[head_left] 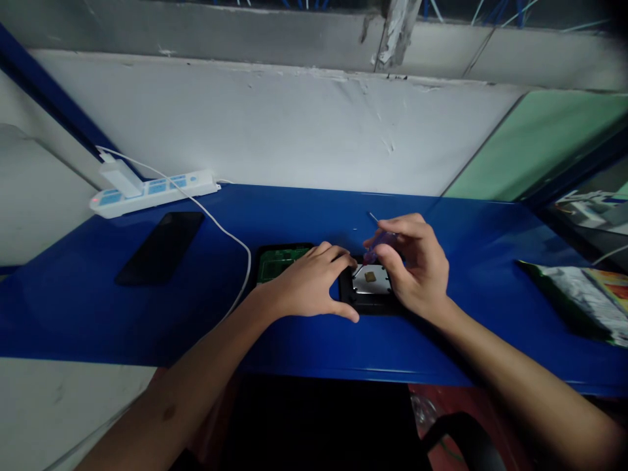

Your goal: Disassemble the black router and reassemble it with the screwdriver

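A small screwdriver (381,246) with a clear purple handle is pinched between the thumb and fingers of my right hand (417,265). Its lower end points down-left at the upper left corner of a black casing (375,303). In that casing lies a silver metal plate (379,283) with a small tan square on it. My left hand (318,281) is spread, fingertips at the casing's left edge and thumb stretched apart below. Partly hidden behind that hand sits a green circuit board (277,263) in a dark frame. A thin metal shaft (373,216) shows just beyond my right fingers.
On the blue table (304,347) a black phone (161,248) lies at left. Behind it is a white power strip (161,193) with a charger (120,176), whose white cable (220,226) runs toward my left forearm. A shiny packet (579,297) lies at right. A white wall (275,124) stands behind.
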A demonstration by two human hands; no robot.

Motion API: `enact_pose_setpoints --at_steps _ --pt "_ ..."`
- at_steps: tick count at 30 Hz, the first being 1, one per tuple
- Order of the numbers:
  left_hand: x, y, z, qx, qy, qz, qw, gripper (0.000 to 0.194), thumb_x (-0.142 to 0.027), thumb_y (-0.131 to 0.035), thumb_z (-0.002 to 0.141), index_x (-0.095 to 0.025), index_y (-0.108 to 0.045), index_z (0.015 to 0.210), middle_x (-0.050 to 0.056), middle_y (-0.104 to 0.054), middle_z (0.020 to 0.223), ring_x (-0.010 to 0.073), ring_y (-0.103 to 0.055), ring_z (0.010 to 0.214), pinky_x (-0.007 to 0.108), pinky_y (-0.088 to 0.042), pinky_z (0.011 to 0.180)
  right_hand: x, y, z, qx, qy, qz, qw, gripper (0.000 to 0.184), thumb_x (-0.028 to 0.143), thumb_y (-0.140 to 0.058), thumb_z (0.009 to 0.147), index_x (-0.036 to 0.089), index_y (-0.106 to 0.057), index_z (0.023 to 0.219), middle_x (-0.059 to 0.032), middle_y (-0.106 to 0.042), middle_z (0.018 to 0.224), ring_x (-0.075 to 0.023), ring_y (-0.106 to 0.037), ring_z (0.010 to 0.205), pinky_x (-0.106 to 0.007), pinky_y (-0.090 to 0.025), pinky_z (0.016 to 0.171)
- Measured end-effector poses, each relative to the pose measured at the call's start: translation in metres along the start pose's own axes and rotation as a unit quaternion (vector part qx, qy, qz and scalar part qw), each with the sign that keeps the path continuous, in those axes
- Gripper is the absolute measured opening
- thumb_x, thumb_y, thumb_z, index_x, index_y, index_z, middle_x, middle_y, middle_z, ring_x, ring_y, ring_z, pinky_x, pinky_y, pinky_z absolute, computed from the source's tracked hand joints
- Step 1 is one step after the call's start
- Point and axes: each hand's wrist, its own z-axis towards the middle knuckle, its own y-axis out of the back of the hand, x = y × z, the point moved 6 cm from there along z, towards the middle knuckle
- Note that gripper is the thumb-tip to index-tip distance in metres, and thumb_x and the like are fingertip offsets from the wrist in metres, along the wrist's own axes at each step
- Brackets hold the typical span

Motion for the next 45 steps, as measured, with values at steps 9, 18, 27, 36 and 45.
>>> enact_pose_setpoints --at_steps 9,18,27,36,45 --pt "0.0002 0.0001 0.0003 -0.001 0.0 0.004 1.0 0.081 -0.069 -0.082 0.07 -0.019 -0.057 0.129 0.011 -0.06 0.128 0.0322 -0.051 0.122 0.045 -0.042 0.108 0.0021 -0.0049 -0.0021 0.032 -0.028 0.05 0.998 0.038 0.024 -0.054 0.1 0.031 -0.057 0.137 -0.0086 -0.062 0.126 -0.0216 -0.073 0.096 -0.043 -0.064 0.078" --pt "0.0003 -0.0004 0.0 0.006 0.005 0.015 1.0 0.082 -0.07 -0.08 0.07 -0.018 -0.057 0.13 0.01 -0.06 0.129 0.0315 -0.05 0.121 0.045 -0.042 0.108 0.0057 -0.0056 -0.0033 0.037 -0.05 0.043 0.997 0.041 0.024 -0.043 0.104 0.03 -0.05 0.144 -0.0075 -0.066 0.133 -0.022 -0.074 0.103 -0.046 -0.064 0.088" --pt "-0.0014 0.0013 0.0008 0.009 0.007 0.013 1.0 0.084 -0.067 -0.082 0.071 -0.018 -0.055 0.134 0.011 -0.059 0.13 0.0314 -0.05 0.122 0.044 -0.04 0.109 -0.002 -0.0033 -0.0039 0.0 -0.017 -0.01 1.0 0.045 0.018 -0.069 0.091 0.034 -0.059 0.133 -0.0036 -0.061 0.103 -0.0181 -0.068 0.084 -0.038 -0.064 0.069" --pt "0.0009 -0.0004 -0.0001 0.005 0.008 0.014 1.0 0.083 -0.07 -0.08 0.071 -0.02 -0.056 0.132 0.01 -0.059 0.131 0.0318 -0.05 0.123 0.045 -0.041 0.108 0.0071 -0.0055 -0.0005 0.031 -0.032 0.025 0.999 0.04 0.021 -0.044 0.103 0.031 -0.054 0.141 -0.008 -0.063 0.128 -0.0211 -0.072 0.103 -0.045 -0.064 0.086" --pt "-0.0015 0.0018 0.0005 0.01 0.008 -0.001 1.0 0.082 -0.066 -0.083 0.07 -0.02 -0.056 0.132 0.011 -0.059 0.13 0.0328 -0.051 0.122 0.046 -0.042 0.107 -0.0005 -0.0016 -0.0023 0.001 0.008 -0.018 1.0 0.04 0.02 -0.072 0.088 0.033 -0.062 0.124 -0.0029 -0.059 0.099 -0.0181 -0.065 0.079 -0.038 -0.062 0.064"
